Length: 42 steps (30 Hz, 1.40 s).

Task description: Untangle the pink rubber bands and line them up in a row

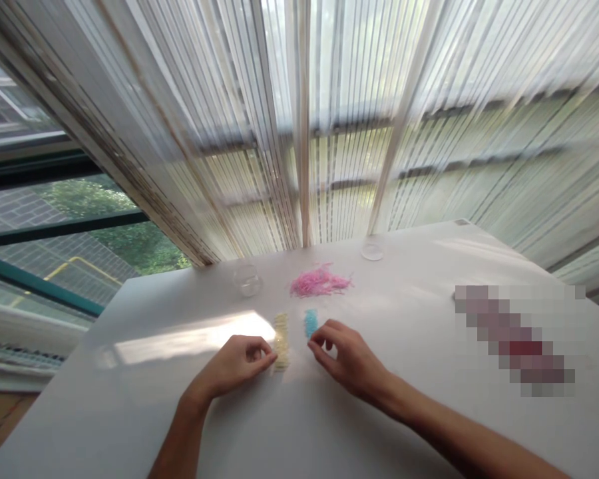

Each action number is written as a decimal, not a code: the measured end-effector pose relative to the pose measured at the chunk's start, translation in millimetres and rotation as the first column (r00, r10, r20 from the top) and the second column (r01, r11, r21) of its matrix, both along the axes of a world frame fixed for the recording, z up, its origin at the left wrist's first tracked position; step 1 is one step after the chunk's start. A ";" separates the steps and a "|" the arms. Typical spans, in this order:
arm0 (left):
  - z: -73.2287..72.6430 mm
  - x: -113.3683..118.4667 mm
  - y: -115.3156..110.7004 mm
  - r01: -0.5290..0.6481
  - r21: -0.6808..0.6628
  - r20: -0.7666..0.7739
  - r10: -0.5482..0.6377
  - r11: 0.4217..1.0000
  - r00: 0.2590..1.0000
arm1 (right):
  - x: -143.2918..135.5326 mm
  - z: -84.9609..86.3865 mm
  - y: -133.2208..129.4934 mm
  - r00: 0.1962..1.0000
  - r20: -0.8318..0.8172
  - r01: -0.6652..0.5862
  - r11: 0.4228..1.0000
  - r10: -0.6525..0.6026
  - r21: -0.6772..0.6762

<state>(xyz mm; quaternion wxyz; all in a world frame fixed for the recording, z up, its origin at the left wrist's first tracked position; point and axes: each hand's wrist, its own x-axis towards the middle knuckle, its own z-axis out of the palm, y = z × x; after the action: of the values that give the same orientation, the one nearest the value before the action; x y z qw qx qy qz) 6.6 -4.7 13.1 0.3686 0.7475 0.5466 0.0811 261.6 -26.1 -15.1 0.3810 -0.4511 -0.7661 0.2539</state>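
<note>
My left hand (239, 362) is at the near left edge of a column of short, pale yellow pieces (281, 336), laid side by side on the white table. Its thumb and index finger are pinched together; whether a piece is between them is too small to see. My right hand (347, 352) is pinched at the near end of a shorter column of light blue pieces (311, 322). What its fingertips hold, if anything, cannot be made out. Beyond both columns lies a loose heap of thin pink pieces (319, 281).
A clear round container (247, 282) stands behind my left hand. Near the table's far edge lies a clear round lid (372, 252). A long blurred-out object (514, 342) is on the right of the white table (409, 452). Sheer curtains (339, 153) hang beyond it.
</note>
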 end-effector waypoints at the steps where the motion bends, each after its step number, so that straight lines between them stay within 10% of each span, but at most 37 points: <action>1: -0.5 1.4 0.4 -0.018 0.034 0.002 0.018 0.999 1.000 | 10.8 4.3 10.3 1.000 0.005 0.023 1.000 -0.023 0.016; 8: -4.2 6.3 13.7 -0.192 0.164 0.123 0.173 0.968 0.977 | 63.9 -8.8 76.9 0.955 -0.041 0.297 0.953 -0.295 0.060; 20: 13.4 55.9 109.8 -0.081 0.343 -0.291 0.188 0.936 0.938 | 71.7 -20.5 77.2 0.949 -0.140 0.288 0.958 -0.284 0.004; 42: -13.7 64.5 117.0 -0.001 0.496 -0.093 0.054 0.868 0.994 | 77.0 -20.6 80.4 0.878 -0.166 0.450 0.892 -0.448 -0.028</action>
<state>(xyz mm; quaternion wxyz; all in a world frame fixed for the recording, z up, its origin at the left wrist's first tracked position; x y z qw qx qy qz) 71.1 112.3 -0.6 0.1348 0.8123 0.5365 0.1847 338.6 54.2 -35.7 0.4953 -0.5912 -0.6070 0.1916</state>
